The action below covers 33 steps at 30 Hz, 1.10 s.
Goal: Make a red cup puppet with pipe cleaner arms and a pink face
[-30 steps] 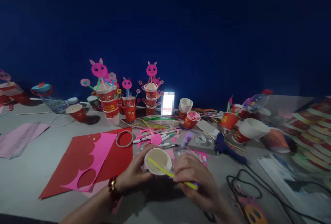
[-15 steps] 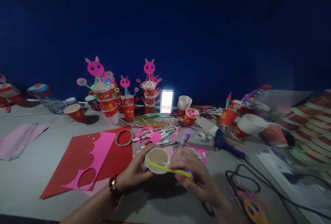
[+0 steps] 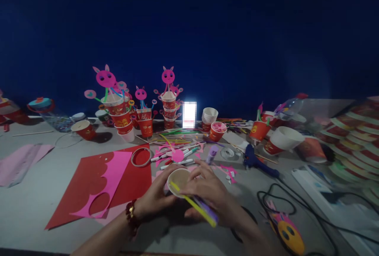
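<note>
A paper cup [image 3: 177, 181] with its pale inside facing up is gripped at its left side by my left hand [image 3: 158, 189]. My right hand [image 3: 210, 189] covers the cup's right rim, with its fingers curled round a yellow pipe cleaner [image 3: 203, 212]. One end of that stem reaches into the cup's mouth; the other slants down to the right. Beside it in the same hand lies a purple strip [image 3: 209, 208], probably another pipe cleaner. My right fingertips at the rim hide part of the cup's inside. A beaded bracelet [image 3: 130, 214] circles my left wrist.
Left lie a red sheet [image 3: 69, 193] and cut pink paper [image 3: 114, 173]. Beyond my hands are markers [image 3: 189, 153], a glue stick [image 3: 212, 154] and a tape roll [image 3: 227, 153]. A blue glue gun [image 3: 257, 163] with its cord sits right. Decorated cup stacks [image 3: 121, 120] stand behind.
The yellow pipe cleaner has swung from nearly level across the cup to a steeper slant, its outer end lower. My right hand has shifted, its fingers now over the cup's rim.
</note>
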Motion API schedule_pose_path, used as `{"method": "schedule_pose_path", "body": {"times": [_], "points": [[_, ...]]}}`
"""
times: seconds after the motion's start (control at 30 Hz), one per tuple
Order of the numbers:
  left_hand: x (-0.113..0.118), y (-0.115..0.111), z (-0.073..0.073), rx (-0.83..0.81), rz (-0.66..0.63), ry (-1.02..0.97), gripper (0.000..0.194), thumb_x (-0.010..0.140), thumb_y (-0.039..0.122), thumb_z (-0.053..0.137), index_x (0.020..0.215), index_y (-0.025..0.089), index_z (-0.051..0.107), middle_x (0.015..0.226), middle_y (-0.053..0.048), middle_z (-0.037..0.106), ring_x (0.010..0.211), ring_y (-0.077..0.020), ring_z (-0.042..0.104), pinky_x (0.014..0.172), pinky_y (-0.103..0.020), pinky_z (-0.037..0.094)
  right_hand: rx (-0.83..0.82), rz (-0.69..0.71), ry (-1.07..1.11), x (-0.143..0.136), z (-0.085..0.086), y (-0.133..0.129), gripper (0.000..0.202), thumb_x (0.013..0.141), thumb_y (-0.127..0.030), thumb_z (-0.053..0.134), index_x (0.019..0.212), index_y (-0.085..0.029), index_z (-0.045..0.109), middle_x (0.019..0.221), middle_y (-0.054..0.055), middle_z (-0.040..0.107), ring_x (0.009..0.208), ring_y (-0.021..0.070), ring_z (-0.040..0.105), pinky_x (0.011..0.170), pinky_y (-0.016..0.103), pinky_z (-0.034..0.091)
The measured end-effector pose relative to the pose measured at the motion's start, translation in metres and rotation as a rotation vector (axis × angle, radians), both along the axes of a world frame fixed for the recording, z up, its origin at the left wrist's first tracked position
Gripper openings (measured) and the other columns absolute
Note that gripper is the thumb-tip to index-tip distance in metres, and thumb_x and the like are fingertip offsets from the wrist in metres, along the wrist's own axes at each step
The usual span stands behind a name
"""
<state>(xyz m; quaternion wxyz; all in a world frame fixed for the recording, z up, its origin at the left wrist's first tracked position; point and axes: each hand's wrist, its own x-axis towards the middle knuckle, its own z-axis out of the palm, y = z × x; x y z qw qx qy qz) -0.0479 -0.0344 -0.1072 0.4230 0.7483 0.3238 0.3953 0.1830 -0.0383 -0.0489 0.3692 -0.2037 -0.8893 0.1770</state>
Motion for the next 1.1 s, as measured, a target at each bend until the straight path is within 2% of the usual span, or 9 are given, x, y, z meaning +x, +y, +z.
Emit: {"method": "schedule_pose_path", "body": {"times": [0.1,0.17,0.43,0.83,0.93,1.1], "points": [[0.002,0.0,0.002,0.041,-0.002,0.016,0.058,0.087,0.032,0.071,0.14,0.024,0.048,0.143,-0.015,0.055,0.134,-0.031,0.052,0.112,-0.044,0.043,-0.01,-0.016,-0.021,-0.003,-0.004,0.0,0.021,0.092,-0.026,0.069,0.113,-0.026,0.068,0.098,0.001,0.076,0.101,0.0218,0.062,0.121,0.056,0.02],[0.003,0.0,0.002,0.057,-0.003,0.023,0.06,0.087,0.033,0.072,0.14,0.024,0.048,0.143,-0.015,0.056,0.134,-0.0313,0.052,0.111,-0.044,0.043,-0.02,-0.031,0.002,-0.004,-0.007,0.0,0.023,0.092,-0.02,0.067,0.114,-0.028,0.069,0.094,-0.001,0.075,0.099,0.0199,0.063,0.121,0.055,0.021],[0.002,0.0,0.003,0.079,-0.006,0.053,0.058,0.089,0.037,0.07,0.141,0.023,0.047,0.143,-0.016,0.055,0.135,-0.0314,0.05,0.112,-0.045,0.043,-0.107,-0.041,0.038,-0.006,-0.014,0.001,0.021,0.093,-0.024,0.066,0.113,-0.03,0.07,0.093,-0.001,0.073,0.101,0.0184,0.063,0.122,0.052,0.022],[0.005,0.0,0.005,0.114,-0.051,0.108,0.061,0.09,0.035,0.069,0.145,0.026,0.044,0.147,-0.014,0.053,0.138,-0.0302,0.048,0.115,-0.046,0.04,-0.095,-0.064,0.006,-0.008,-0.011,-0.003,0.021,0.096,-0.022,0.062,0.115,-0.029,0.067,0.099,-0.001,0.073,0.103,0.0183,0.06,0.122,0.051,0.022],[0.007,-0.002,0.004,0.08,-0.048,0.092,0.063,0.089,0.038,0.07,0.146,0.028,0.043,0.147,-0.013,0.053,0.138,-0.0301,0.049,0.115,-0.046,0.041,-0.076,-0.094,0.024,-0.011,-0.016,-0.005,0.021,0.096,-0.024,0.063,0.116,-0.03,0.067,0.101,-0.001,0.073,0.104,0.0182,0.061,0.122,0.052,0.021],[0.009,-0.005,0.004,-0.027,0.019,0.056,0.074,0.081,0.044,0.078,0.144,0.025,0.045,0.148,-0.015,0.054,0.136,-0.0324,0.051,0.113,-0.046,0.043,-0.14,-0.181,0.053,-0.014,-0.02,-0.007,0.015,0.098,-0.033,0.061,0.108,-0.027,0.07,0.096,0.003,0.068,0.103,0.02,0.062,0.121,0.054,0.024]]}}
